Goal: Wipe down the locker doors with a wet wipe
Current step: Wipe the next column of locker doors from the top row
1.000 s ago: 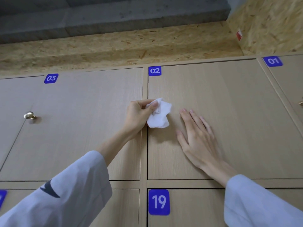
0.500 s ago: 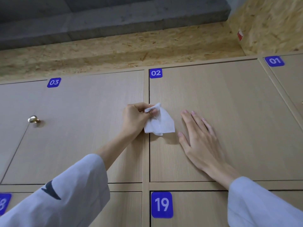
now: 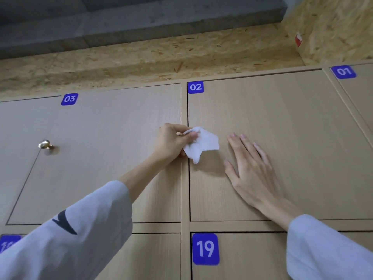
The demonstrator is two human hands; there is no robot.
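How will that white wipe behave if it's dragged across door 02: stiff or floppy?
Likely floppy: the wet wipe hangs crumpled from the left hand, one corner drooping below the pinch. Probably very light, since a fingertip pinch carries it. It may bunch rather than slide flat on door 02, where the right hand lies flat.

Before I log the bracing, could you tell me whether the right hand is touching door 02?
Touching. The head view shows the right hand lying flat, fingers spread, on door 02, with no gap under it.

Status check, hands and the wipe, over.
Left hand pinching wet wipe at door 02 edge. Right hand flat on door 02. Nothing obstructing.
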